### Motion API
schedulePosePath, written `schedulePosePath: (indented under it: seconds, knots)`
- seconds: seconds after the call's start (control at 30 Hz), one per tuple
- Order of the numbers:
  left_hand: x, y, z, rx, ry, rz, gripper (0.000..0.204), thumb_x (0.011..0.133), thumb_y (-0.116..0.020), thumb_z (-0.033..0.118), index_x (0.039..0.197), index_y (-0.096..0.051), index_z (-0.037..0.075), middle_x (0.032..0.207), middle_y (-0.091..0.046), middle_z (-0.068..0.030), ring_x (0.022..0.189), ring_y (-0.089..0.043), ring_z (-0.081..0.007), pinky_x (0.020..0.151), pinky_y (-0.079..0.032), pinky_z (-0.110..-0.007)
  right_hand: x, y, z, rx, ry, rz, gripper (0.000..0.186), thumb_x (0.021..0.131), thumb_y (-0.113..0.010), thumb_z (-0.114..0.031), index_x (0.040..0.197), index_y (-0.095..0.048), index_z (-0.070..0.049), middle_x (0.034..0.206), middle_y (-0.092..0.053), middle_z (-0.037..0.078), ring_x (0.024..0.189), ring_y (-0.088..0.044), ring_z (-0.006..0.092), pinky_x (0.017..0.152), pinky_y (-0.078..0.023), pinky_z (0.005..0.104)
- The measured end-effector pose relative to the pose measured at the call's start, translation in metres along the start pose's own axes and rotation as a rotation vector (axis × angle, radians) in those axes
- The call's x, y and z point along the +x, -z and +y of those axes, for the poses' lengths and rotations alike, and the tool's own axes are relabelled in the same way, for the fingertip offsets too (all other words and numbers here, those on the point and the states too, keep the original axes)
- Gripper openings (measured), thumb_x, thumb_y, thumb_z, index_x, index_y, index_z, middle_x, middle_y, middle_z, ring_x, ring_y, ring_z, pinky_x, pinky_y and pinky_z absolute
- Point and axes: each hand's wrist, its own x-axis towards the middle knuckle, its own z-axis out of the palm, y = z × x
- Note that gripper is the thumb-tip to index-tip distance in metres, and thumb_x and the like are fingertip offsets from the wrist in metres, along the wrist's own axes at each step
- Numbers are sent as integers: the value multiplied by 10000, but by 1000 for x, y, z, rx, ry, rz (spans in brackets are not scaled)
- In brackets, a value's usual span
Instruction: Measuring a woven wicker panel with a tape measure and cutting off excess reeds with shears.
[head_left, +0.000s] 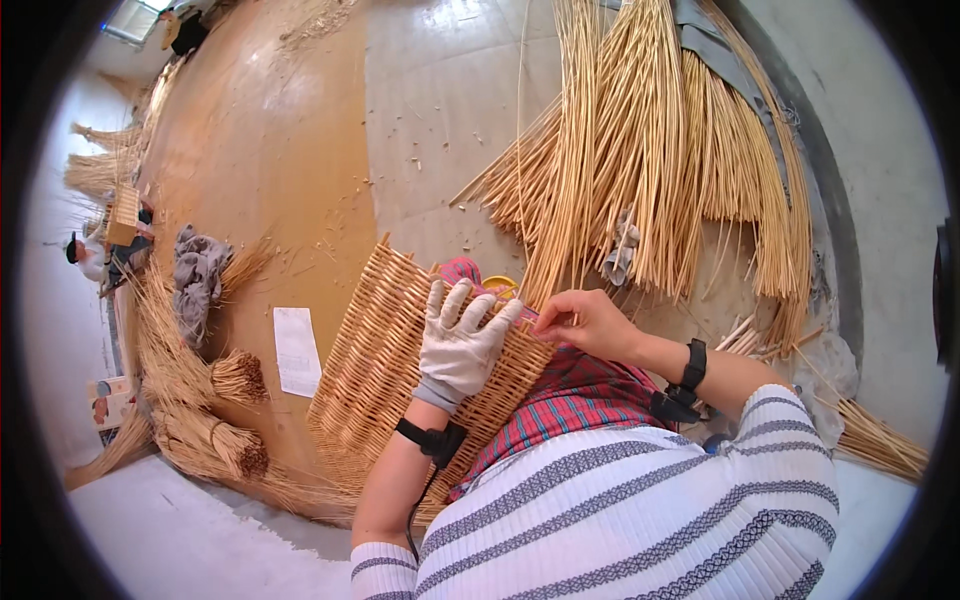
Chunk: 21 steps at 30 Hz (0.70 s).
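Observation:
A woven wicker panel [365,345] stands tilted on my lap, over a red plaid cloth [570,395]. My left hand [460,355], in a white glove, lies on its upper part with fingers spread near the top edge. My bare right hand [590,325] is at the panel's right end of that edge, thumb and finger pinched beside some pinkish material; what they hold is too small to make out. Behind the edge are a pink patterned object [458,268] and a yellow round object [500,285], both partly hidden.
Long reed bundles [640,130] fill the upper right, loose reeds [880,440] lower right. Tied bundles [210,430], a grey cloth [200,270] and a white paper [296,350] lie at left. A person [90,258] is at far left, another [185,30] at the back.

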Motion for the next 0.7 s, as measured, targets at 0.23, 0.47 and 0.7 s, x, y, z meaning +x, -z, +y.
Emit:
schedulePosePath:
  seconds: [0.23, 0.47, 0.7]
  knots:
    - [0, -9, -3, -27, -31, -4, 342, 834, -672, 193, 1174, -695, 212, 1164, -626, -35, 1283, -523, -295, 1214, -253, -567, 5, -3, 12, -351, 69, 81, 180, 791, -795, -125, 966, -761, -98, 855, -747, 76, 817, -716, 238, 750, -559, 357]
    - [-5, -12, -7, -29, -8, -69, 304, 852, -676, 253, 1150, -708, 200, 1265, -639, -54, 1363, -485, -312, 1232, -226, -563, -5, -5, -9, -595, -19, -98, 299, 829, -781, -319, 1047, -748, -118, 933, -748, 63, 914, -684, 275, 850, -510, 391]
    - [-2, -12, -5, -44, 4, -43, 374, 889, -676, 413, 1209, -718, 222, 1301, -637, -64, 1444, -404, -341, 1239, -164, -596, -16, -36, 6, -1051, 225, -33, 636, 765, -767, -533, 1098, -628, -9, 1035, -649, 157, 1056, -612, 327, 978, -459, 445]
